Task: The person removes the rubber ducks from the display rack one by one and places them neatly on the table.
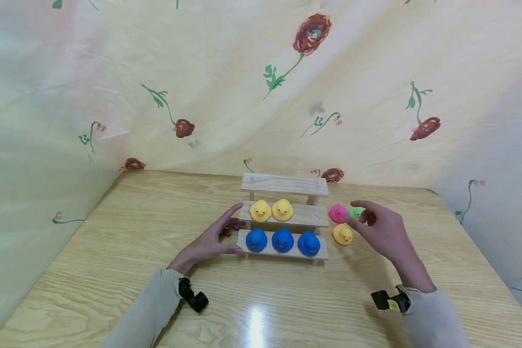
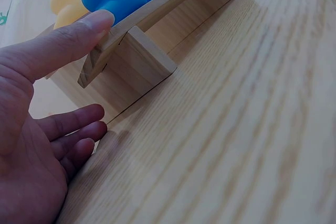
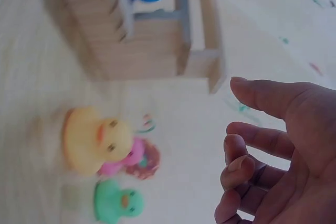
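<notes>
Loose round yellow rubbery duck (image 1: 342, 234) sits right of three-tier pale wooden rack (image 1: 282, 183), between rack and our right hand (image 1: 380, 232), nearer one. We have right fingers loosely bent, grasping nothing; left hand (image 1: 208, 242) at rack's left end, fingers relaxed.

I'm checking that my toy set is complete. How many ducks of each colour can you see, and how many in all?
Blue ducks: 3
Yellow ducks: 3
Pink duck: 1
Green duck: 1
Total: 8
</notes>
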